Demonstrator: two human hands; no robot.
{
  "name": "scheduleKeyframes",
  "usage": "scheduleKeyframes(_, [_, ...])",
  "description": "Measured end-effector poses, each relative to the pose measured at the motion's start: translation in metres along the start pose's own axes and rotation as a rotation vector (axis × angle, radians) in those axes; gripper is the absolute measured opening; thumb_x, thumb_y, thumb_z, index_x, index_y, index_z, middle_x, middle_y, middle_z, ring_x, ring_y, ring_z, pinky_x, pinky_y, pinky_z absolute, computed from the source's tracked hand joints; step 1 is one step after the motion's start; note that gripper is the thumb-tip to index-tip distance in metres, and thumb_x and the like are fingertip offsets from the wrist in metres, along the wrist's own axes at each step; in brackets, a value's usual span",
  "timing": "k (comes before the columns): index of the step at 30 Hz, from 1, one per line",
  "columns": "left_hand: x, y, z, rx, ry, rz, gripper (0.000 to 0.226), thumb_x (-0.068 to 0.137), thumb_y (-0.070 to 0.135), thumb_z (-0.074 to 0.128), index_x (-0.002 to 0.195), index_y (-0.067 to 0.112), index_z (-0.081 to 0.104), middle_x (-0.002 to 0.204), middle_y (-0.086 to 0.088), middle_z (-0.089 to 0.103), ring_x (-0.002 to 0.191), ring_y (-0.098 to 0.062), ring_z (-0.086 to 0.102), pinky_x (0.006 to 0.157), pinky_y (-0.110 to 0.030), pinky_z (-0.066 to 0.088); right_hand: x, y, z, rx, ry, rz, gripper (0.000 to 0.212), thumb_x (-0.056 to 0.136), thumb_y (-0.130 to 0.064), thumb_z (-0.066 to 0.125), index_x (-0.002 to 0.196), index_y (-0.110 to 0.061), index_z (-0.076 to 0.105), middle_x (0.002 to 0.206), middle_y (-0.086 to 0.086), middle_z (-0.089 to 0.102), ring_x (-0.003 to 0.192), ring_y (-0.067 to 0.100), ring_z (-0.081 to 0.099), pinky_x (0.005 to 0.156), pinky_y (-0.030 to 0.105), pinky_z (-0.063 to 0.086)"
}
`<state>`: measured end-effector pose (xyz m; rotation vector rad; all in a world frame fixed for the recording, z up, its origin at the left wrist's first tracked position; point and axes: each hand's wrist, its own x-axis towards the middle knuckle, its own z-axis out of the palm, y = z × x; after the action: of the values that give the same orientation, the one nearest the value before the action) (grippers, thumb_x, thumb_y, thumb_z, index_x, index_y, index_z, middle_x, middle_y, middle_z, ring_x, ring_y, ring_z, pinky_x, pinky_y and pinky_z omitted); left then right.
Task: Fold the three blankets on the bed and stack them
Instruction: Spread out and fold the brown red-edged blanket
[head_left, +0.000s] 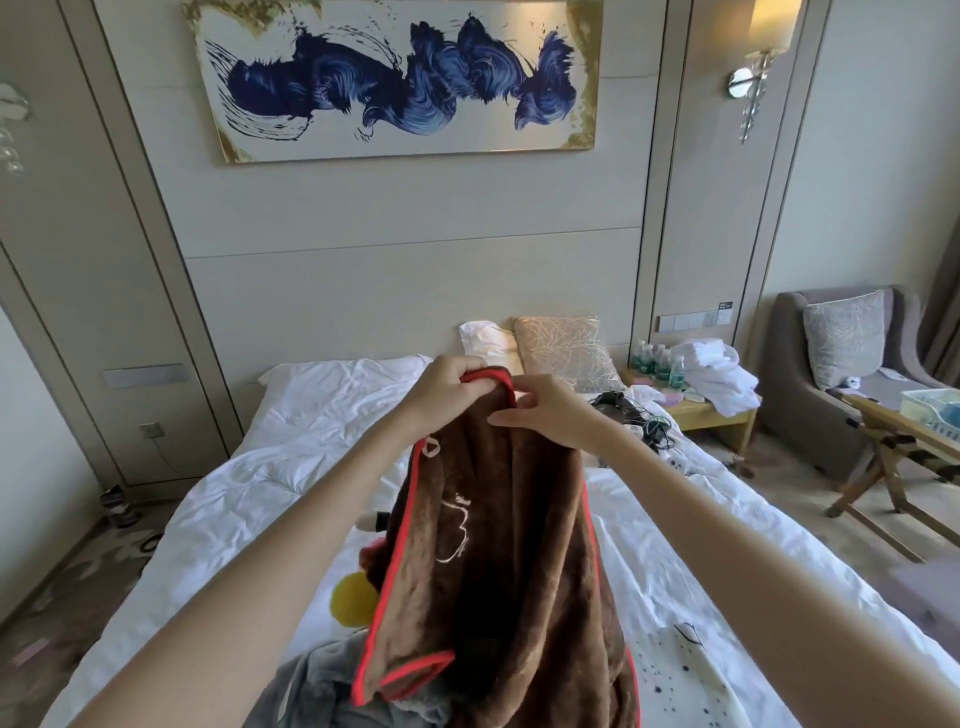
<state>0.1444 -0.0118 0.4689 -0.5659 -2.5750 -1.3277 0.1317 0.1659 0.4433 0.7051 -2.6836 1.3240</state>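
A brown fleece blanket (498, 561) with a red edge hangs lifted over the bed (249, 467). My left hand (447, 387) grips its top red edge. My right hand (540, 410) pinches the same top edge just to the right, fingers touching the fabric. A grey blanket (322, 686) lies crumpled at the near edge under the brown one. A cream blanket (685, 680) with dark dots lies flat at the lower right. A yellow ball shape (353, 597) shows beside the brown blanket.
Two pillows (561, 348) lean on the headboard. Cables and a dark device (639, 415) lie on the bed's right side. A bedside table (696, 410) holds bottles and white towels. An armchair (841, 374) and a folding wooden stand (893, 441) are at the right.
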Motion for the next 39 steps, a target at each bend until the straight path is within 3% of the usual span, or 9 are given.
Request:
scheduleKeyframes(3, [-0.008,-0.007,-0.012,-0.044,-0.1,-0.017,0.011,0.081,0.014,0.077,0.091,0.014,0.072,0.09,-0.009,0.07,0.085,-0.015,0.065,0.082,-0.024,0.048,0.009,-0.002,0.014,-0.051,0.058,-0.014,0.009,0.084,-0.016,0.072,0.081,-0.007,0.07,0.057,-0.005,0.049,0.056,0.007,0.041,0.053,0.018,0.029])
scheduleKeyframes(5, [-0.014,-0.02,-0.019,0.053,-0.133,-0.057,0.028,0.075,0.014,0.083,0.087,0.03,0.065,0.082,0.007,0.066,0.076,-0.005,0.063,0.071,-0.013,0.047,0.014,-0.003,0.016,-0.046,0.129,-0.002,0.017,0.086,-0.014,0.069,0.069,-0.015,0.065,0.054,-0.008,0.045,0.055,0.007,0.039,0.052,0.017,0.028])
scheduleKeyframes(9, [-0.028,-0.058,-0.022,0.343,-0.076,-0.16,0.03,0.077,0.003,0.073,0.084,0.027,0.057,0.069,0.002,0.061,0.052,-0.016,0.057,0.046,-0.02,0.042,0.023,-0.005,0.014,-0.096,0.258,0.026,0.01,0.086,-0.019,0.068,0.084,-0.012,0.075,0.065,0.0,0.06,0.069,0.018,0.054,0.062,0.03,0.038])
scheduleKeyframes(13, [-0.044,-0.095,-0.021,0.55,0.097,-0.256,0.023,0.08,0.006,0.055,0.078,0.028,0.061,0.079,0.006,0.062,0.076,-0.019,0.061,0.058,-0.026,0.04,0.028,-0.002,0.01,-0.096,0.431,0.08,0.014,0.086,-0.017,0.064,0.086,-0.007,0.074,0.079,0.013,0.07,0.078,0.029,0.062,0.068,0.035,0.046])
scheduleKeyframes(21, [-0.095,-0.18,-0.021,0.278,0.288,-0.509,0.025,0.097,0.016,0.052,0.074,0.013,0.062,0.059,-0.002,0.056,0.058,-0.021,0.054,0.057,-0.031,0.038,0.028,0.022,-0.001,-0.044,0.595,0.191,0.015,0.09,-0.013,0.056,0.094,-0.01,0.071,0.08,0.006,0.065,0.078,0.025,0.057,0.066,0.03,0.038])
scheduleKeyframes(24, [-0.097,-0.188,-0.02,0.135,0.328,-0.558,0.036,0.102,0.024,0.047,0.071,0.007,0.055,0.064,-0.009,0.055,0.06,-0.022,0.053,0.064,-0.034,0.043,0.03,0.027,0.008,-0.017,0.509,0.214,0.015,0.089,-0.017,0.063,0.102,-0.014,0.067,0.082,0.003,0.064,0.081,0.024,0.059,0.067,0.031,0.043])
scheduleKeyframes(30, [-0.077,-0.149,-0.012,0.006,0.193,-0.357,0.02,0.097,0.005,0.049,0.092,0.019,0.061,0.088,0.005,0.062,0.078,-0.007,0.057,0.064,-0.006,0.042,0.031,0.027,0.048,-0.047,0.161,0.187,0.05,0.075,-0.009,0.079,0.118,-0.021,0.057,0.089,0.0,0.07,0.083,0.017,0.062,0.064,0.025,0.041])
scheduleKeyframes(34, [-0.065,-0.115,0.0,-0.141,0.029,-0.233,0.04,0.092,0.0,0.057,0.127,0.021,0.055,0.115,-0.007,0.066,0.088,-0.03,0.066,0.084,-0.033,0.053,0.032,0.013,0.058,0.079,0.0,0.041,0.035,0.073,-0.002,0.078,0.104,-0.016,0.066,0.082,0.001,0.072,0.078,0.012,0.066,0.075,0.025,0.049])
scheduleKeyframes(39, [-0.052,-0.089,0.009,-0.18,-0.042,-0.118,0.037,0.098,0.007,0.048,0.127,0.026,0.057,0.115,0.01,0.065,0.097,0.01,0.06,0.082,-0.002,0.042,0.033,-0.008,0.052,0.304,-0.051,0.015,0.026,0.075,-0.006,0.079,0.097,-0.01,0.066,0.087,0.006,0.075,0.074,0.008,0.067,0.074,0.016,0.047])
